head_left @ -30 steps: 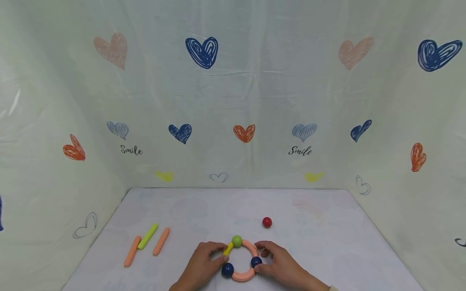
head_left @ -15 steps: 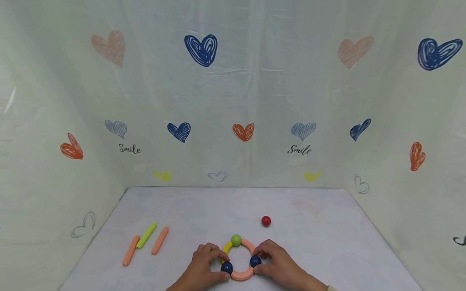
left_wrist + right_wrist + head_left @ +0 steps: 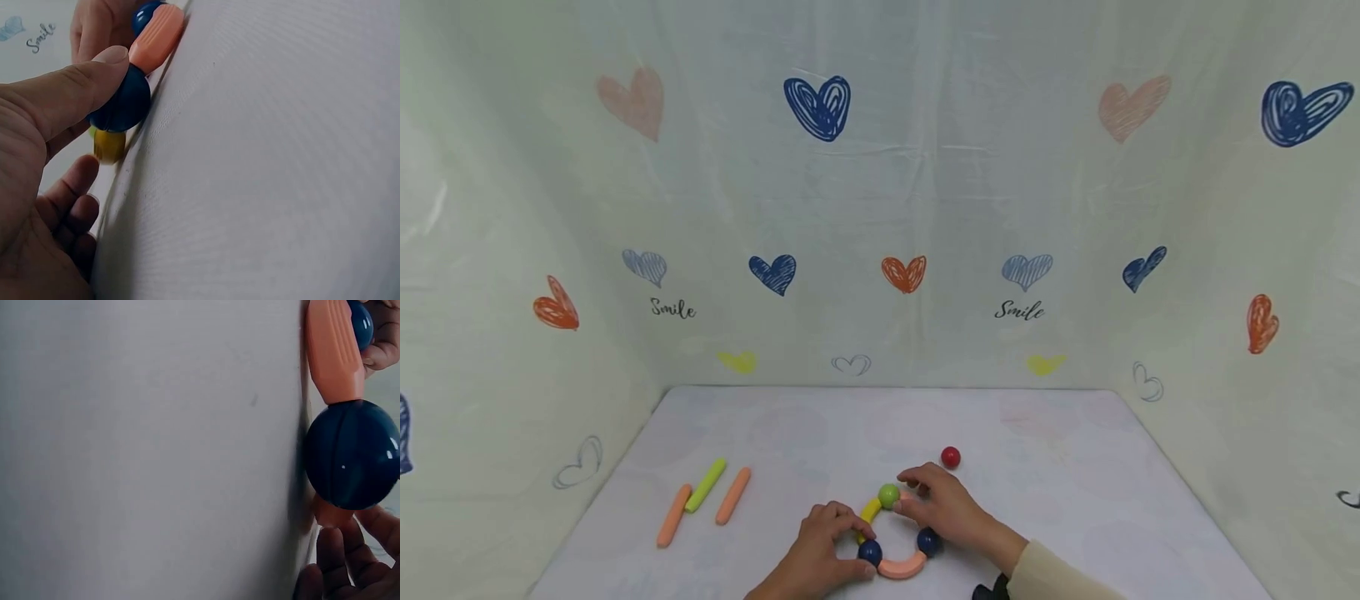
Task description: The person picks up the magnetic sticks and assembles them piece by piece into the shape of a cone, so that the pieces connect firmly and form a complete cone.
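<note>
A ring of curved sticks and balls lies on the table. My left hand (image 3: 820, 550) pinches its left blue ball (image 3: 870, 552) between thumb and index finger; the left wrist view shows the thumb (image 3: 94, 81) on that ball. At the ring's top, my right hand (image 3: 951, 508) has thumb and index finger about the upper pink curved stick (image 3: 906, 495), close beside the green ball (image 3: 889, 496). The hand partly hides this stick. A yellow curved stick (image 3: 870, 510) forms the left side. The right blue ball (image 3: 928, 542) joins the lower pink curved stick (image 3: 902, 570).
A red ball (image 3: 951, 457) lies just beyond my right hand. Two straight orange sticks (image 3: 733, 496) and a lime stick (image 3: 706, 485) lie at the left on the white table (image 3: 1075, 467). A heart-printed curtain (image 3: 850, 208) stands behind. A black object (image 3: 991, 590) shows by my right wrist.
My right hand has left the right blue ball and moved up to the ring's top by the green ball. My left hand has slid down from the yellow stick onto the left blue ball.
</note>
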A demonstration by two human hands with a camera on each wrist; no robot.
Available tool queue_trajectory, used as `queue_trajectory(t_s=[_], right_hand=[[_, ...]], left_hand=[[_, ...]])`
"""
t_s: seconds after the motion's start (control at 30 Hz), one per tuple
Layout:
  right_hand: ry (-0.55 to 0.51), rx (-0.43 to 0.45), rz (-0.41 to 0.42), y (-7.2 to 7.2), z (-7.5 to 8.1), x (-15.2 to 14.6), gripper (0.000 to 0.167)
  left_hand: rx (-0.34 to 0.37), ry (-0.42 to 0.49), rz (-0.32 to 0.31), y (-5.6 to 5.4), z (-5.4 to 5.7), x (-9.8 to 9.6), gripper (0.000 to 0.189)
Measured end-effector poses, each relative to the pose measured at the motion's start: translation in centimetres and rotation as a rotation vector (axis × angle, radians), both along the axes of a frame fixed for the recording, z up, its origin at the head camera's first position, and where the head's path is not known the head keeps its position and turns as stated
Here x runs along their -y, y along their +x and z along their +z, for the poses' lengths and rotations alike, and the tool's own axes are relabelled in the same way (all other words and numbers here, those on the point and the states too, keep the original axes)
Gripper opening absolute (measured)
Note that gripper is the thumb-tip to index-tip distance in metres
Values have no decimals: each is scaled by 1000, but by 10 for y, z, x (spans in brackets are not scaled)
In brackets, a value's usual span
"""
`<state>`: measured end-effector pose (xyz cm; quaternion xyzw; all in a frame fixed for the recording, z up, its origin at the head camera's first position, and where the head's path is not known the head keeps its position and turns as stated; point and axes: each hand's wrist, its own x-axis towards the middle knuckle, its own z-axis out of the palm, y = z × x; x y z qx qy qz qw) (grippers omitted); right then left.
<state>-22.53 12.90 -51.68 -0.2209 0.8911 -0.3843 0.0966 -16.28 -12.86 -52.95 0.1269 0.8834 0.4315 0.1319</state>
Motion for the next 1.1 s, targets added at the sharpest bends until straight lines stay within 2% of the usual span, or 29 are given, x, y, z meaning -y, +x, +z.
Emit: queue_trajectory(t_s=[0.1, 0.27, 0.37, 0.47, 0.6, 0.67, 0.8, 1.0, 1.1], right_hand=[[17, -1, 14, -8, -4, 9, 45], [10, -24, 33, -13, -9, 12, 36], [13, -16, 34, -13, -6, 11, 40], [14, 7, -10, -9, 0, 7, 46], [-6, 33, -92, 6, 7, -8, 45], [-27, 54, -95, 16, 8, -18, 43], [-56, 85, -49, 29, 5, -32, 42], [-88, 13, -31, 25, -1, -37, 28], [-90, 4, -56, 21, -2, -39, 26]], left_hand=[[-2, 20, -9, 0, -1, 2, 30], [30, 19, 3, -1, 0, 0, 30], [40, 2, 27, -1, 2, -2, 31], [31, -16, 51, -1, 3, -4, 31], [6, -40, 78, -1, 2, -9, 31], [-18, -55, 87, 0, 1, -12, 32], [-55, -88, 102, 0, -1, -17, 33], [-66, -59, 104, 1, -2, -22, 32], [-60, -43, 103, 2, -2, -25, 28]])
